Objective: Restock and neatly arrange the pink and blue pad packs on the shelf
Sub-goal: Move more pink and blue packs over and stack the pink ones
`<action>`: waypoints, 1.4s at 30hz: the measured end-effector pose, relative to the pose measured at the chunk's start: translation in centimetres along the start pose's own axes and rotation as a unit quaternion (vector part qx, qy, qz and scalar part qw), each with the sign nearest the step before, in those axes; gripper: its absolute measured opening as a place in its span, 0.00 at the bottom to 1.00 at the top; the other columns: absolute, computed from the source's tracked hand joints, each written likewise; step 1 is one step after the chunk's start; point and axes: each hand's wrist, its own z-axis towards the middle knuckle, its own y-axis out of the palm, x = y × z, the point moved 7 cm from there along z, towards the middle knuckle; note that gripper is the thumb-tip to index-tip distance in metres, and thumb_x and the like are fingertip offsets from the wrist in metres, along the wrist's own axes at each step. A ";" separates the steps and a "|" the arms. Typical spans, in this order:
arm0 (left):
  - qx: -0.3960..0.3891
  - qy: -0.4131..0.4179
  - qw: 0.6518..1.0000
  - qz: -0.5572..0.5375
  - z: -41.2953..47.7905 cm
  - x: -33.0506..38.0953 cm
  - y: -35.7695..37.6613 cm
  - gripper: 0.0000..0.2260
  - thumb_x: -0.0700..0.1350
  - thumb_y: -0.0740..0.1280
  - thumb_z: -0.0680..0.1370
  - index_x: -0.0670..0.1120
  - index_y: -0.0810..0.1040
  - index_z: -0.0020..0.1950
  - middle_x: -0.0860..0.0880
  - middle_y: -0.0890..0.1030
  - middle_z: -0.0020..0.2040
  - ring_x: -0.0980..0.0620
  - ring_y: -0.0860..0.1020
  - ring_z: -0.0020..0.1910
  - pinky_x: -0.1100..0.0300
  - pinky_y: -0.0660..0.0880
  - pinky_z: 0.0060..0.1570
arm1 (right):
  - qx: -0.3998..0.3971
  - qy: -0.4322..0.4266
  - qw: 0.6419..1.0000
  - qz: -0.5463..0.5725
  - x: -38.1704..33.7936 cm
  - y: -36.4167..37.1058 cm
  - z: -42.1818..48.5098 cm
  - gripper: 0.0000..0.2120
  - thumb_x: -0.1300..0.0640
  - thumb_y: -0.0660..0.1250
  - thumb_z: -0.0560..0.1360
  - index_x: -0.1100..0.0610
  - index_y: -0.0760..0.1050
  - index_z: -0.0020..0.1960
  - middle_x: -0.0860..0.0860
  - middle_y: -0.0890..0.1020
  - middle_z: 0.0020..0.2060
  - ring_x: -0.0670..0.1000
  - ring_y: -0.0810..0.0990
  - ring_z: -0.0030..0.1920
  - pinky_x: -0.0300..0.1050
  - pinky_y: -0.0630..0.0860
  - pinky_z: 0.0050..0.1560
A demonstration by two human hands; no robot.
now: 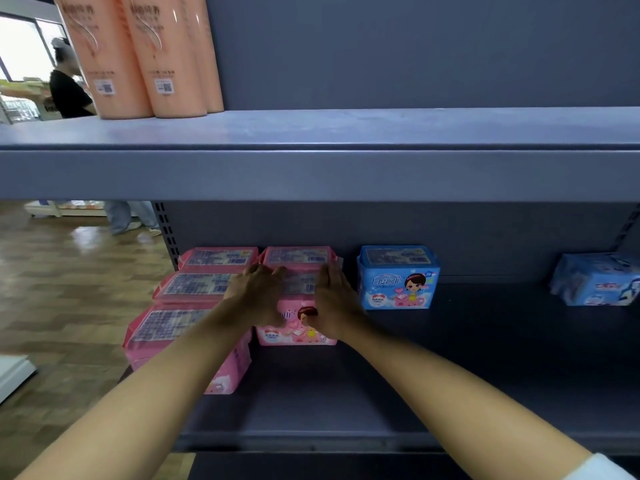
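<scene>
Fingers (pixel 265 271) of your left hand (pixel 258 294) curl over the top left edge of the front pink pack (pixel 294 329). The fingers of your right hand (pixel 334 301) lie straight and together, pressed flat against its right side. That pack stands upright on the shelf (pixel 346 393), second column from the left, with another pink pack (pixel 298 256) behind it. Left of your hands, three pink packs (pixel 195 285) sit in a front-to-back row at the shelf's end. To the right, a blue pack (pixel 398 278) stands near the held pack, not touching it. A second blue pack (pixel 595 280) stands well apart, turned at an angle.
</scene>
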 end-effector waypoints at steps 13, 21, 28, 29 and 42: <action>0.014 0.007 0.998 0.053 0.4 1.5 1.1 0.53 0.55 0.75 0.69 0.40 0.41 0.78 0.39 0.45 0.78 0.41 0.45 0.78 0.51 0.44 0.75 | 0.001 -0.064 0.988 -0.144 -0.5 0.0 0.7 0.49 0.46 0.72 0.71 0.63 0.45 0.77 0.60 0.52 0.76 0.59 0.50 0.77 0.56 0.50 0.76; 0.030 0.011 0.999 0.032 0.2 1.9 1.0 0.47 0.49 0.73 0.73 0.39 0.41 0.78 0.41 0.45 0.79 0.43 0.45 0.78 0.54 0.44 0.75 | 0.022 -0.067 0.983 -0.169 -1.1 -0.2 0.5 0.47 0.48 0.71 0.72 0.63 0.45 0.77 0.59 0.52 0.77 0.58 0.50 0.77 0.57 0.49 0.76; 0.024 0.003 0.999 0.040 0.1 1.9 1.2 0.48 0.50 0.73 0.72 0.39 0.42 0.78 0.41 0.46 0.79 0.44 0.47 0.78 0.55 0.48 0.76 | 0.028 -0.082 0.985 -0.146 -1.4 -0.2 0.3 0.47 0.50 0.72 0.72 0.61 0.45 0.77 0.57 0.53 0.77 0.56 0.50 0.77 0.53 0.49 0.75; 0.025 0.002 0.999 0.044 0.1 1.9 1.2 0.47 0.49 0.73 0.73 0.39 0.42 0.78 0.41 0.46 0.79 0.44 0.47 0.78 0.54 0.49 0.76 | 0.031 -0.080 0.986 -0.144 -1.4 -0.2 0.2 0.46 0.50 0.71 0.72 0.60 0.45 0.77 0.57 0.53 0.77 0.56 0.50 0.77 0.53 0.48 0.75; 0.040 -0.006 0.998 0.044 -0.5 1.9 0.6 0.48 0.52 0.72 0.73 0.40 0.41 0.78 0.42 0.46 0.79 0.45 0.47 0.78 0.52 0.49 0.76 | 0.052 -0.055 0.986 -0.151 -1.7 -1.3 -1.1 0.46 0.46 0.71 0.72 0.62 0.46 0.77 0.58 0.54 0.76 0.57 0.51 0.76 0.55 0.47 0.76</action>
